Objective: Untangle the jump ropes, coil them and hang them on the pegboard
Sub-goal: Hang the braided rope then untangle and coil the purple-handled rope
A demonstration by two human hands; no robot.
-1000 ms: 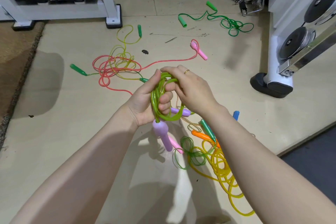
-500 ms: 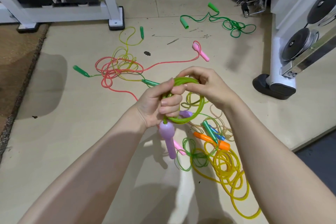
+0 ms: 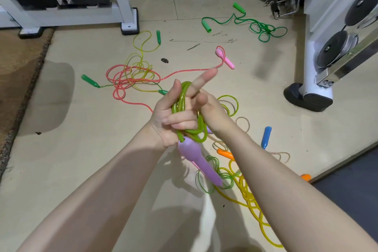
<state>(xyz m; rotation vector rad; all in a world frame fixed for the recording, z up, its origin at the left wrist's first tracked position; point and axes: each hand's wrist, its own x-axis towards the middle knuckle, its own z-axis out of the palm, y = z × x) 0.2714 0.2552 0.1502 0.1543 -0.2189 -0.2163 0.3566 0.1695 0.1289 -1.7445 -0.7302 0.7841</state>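
The left hand (image 3: 173,120) grips a green coil (image 3: 184,108) of rope, its lower fingers curled round the loops while the index finger points straight out past the top of the coil. A purple handle (image 3: 196,159) hangs from the bottom of the coil, just below the left wrist, tilted down to the right. The right hand (image 3: 212,112) sits just right of the coil, touching it, with the loops passing round its inner side; its fingers are mostly hidden behind the left hand, so I cannot tell whether it is grasping the rope or only steadying it. On the floor (image 3: 81,159) beyond the hands, up and to the left, a pink rope (image 3: 126,80) and a yellow rope (image 3: 141,61) lie tangled together, with a pink handle (image 3: 225,59) just past the pointing fingertip. Far beyond the hands to the right lies a dark green rope (image 3: 261,28) on its own. Below the right forearm a yellow coil (image 3: 247,196) and thin green loops (image 3: 214,174) overlap, with an orange handle (image 3: 225,153) beside them. Just right of the right forearm lies a blue handle (image 3: 266,137). A weight rack (image 3: 323,63) stands well to the right of the hands.
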